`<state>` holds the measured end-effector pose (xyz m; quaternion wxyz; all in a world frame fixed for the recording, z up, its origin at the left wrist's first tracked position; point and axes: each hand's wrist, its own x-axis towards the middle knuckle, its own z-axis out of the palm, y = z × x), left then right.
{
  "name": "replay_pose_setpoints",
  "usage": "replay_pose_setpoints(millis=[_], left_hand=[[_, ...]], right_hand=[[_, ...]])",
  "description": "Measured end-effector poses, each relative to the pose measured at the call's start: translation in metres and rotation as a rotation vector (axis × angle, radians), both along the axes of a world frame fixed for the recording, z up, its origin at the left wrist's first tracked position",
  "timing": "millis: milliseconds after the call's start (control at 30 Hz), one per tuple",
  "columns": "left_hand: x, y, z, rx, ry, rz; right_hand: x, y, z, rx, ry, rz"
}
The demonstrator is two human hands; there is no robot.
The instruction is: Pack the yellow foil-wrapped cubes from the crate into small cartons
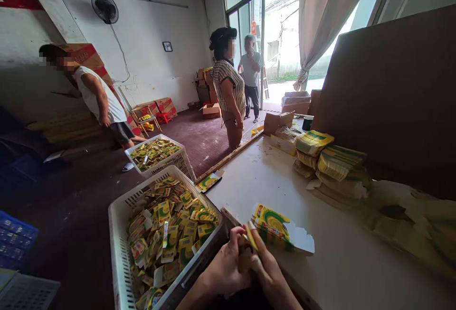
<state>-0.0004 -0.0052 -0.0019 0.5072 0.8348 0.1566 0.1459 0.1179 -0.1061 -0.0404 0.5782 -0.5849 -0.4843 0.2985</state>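
Observation:
My left hand (pixel 226 262) and my right hand (pixel 267 265) are close together at the near edge of the table. Between their curled fingers is a small yellow packet (pixel 252 238), seen nearly edge-on and partly hidden by the fingers. Just beyond them an open yellow and green carton (pixel 272 222) lies on the white tabletop (pixel 263 177), its white flap pointing right. To the left of my hands stands a white plastic crate (pixel 117 234) with many small yellow packets (pixel 185 248) piled inside.
A second crate (pixel 171 160) of packets stands beyond the first. Stacked flat cartons (pixel 342 160) sit on the table's right, near a dark upright board (pixel 392 96). One person (pixel 230 87) stands past the table, another (pixel 251 70) by the doorway, a third (pixel 99 96) at left.

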Motion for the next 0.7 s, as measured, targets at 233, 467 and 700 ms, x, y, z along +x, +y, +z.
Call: replay_pose_setpoints(millis=[233,467,700], left_hand=[[-0.006,0.007,0.007,-0.042,0.080,0.137],[-0.008,0.004,0.010,0.089,0.223,0.051],[-0.013,0.008,0.009,0.045,0.211,0.004]], right_hand=[[0.002,-0.006,0.020,-0.104,-0.260,0.078],[0.014,-0.011,0.050,-0.319,-0.227,0.177],[0.012,-0.010,0.024,-0.175,-0.136,0.154]])
